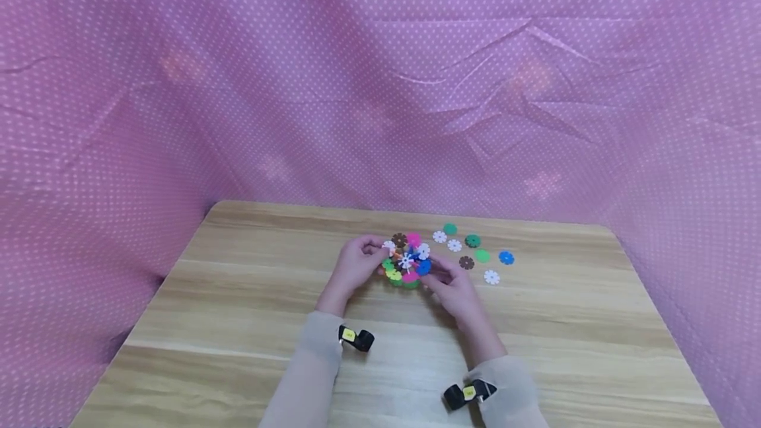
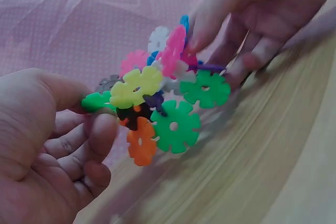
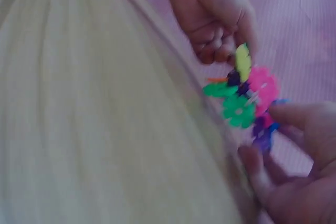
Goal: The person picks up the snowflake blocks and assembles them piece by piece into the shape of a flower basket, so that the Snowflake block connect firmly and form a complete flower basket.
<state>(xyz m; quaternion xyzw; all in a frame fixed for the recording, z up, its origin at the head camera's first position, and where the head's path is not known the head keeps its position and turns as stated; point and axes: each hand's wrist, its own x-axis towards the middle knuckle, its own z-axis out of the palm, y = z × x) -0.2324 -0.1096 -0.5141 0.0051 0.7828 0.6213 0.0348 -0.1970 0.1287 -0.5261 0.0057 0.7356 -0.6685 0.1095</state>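
Observation:
Both hands hold a cluster of interlocked plastic snowflake discs [image 1: 406, 261] above the wooden table, one at each side. My left hand [image 1: 355, 264] pinches a green disc [image 2: 97, 101] at the cluster's left edge between thumb and forefinger. From the other side my right hand [image 1: 450, 288] grips the cluster near its pink and blue discs, with the thumb by a pink disc [image 2: 174, 51]. A yellow disc [image 2: 136, 87], an orange disc [image 2: 142, 141] and two green discs face the left wrist camera. In the right wrist view, a purple disc [image 3: 261, 134] lies between the right hand's fingers.
Several loose discs lie on the table [image 1: 238, 296] to the right of the cluster, among them a blue disc [image 1: 506, 257], a brown disc [image 1: 466, 262] and a white disc [image 1: 491, 277]. Pink dotted cloth [image 1: 380, 84] hangs behind the table and along its sides.

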